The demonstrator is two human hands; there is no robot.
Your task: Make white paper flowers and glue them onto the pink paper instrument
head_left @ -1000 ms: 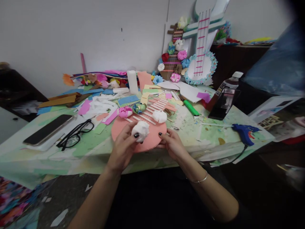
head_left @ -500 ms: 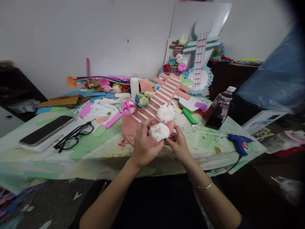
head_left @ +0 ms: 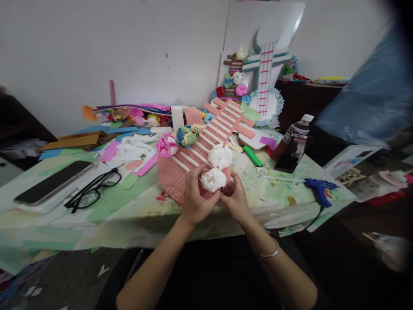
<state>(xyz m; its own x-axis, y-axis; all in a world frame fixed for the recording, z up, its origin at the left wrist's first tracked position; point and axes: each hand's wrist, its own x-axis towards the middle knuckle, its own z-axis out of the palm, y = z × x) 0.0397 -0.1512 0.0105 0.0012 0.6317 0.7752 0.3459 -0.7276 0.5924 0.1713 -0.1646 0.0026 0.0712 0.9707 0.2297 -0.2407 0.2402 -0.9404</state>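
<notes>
Between my two hands is a white paper flower, over the lower right edge of a pink paper instrument with white strips and strings. My left hand curls round the flower's left side, thumb beneath it. My right hand pinches at its lower right; the fingertips are partly hidden under the petals. A second white paper flower sits just above on the instrument. At its upper left are a pink paper flower and a green and blue paper flower.
Glasses and a phone lie at left among paper scraps. To the right are a green cutter, a bottle, an upright dark phone and a blue glue gun. A white decorated instrument stands behind.
The view has swung slightly right, so everything sits farther left. My right fingers have closed in a little under the white flower; my left hand keeps its hold.
</notes>
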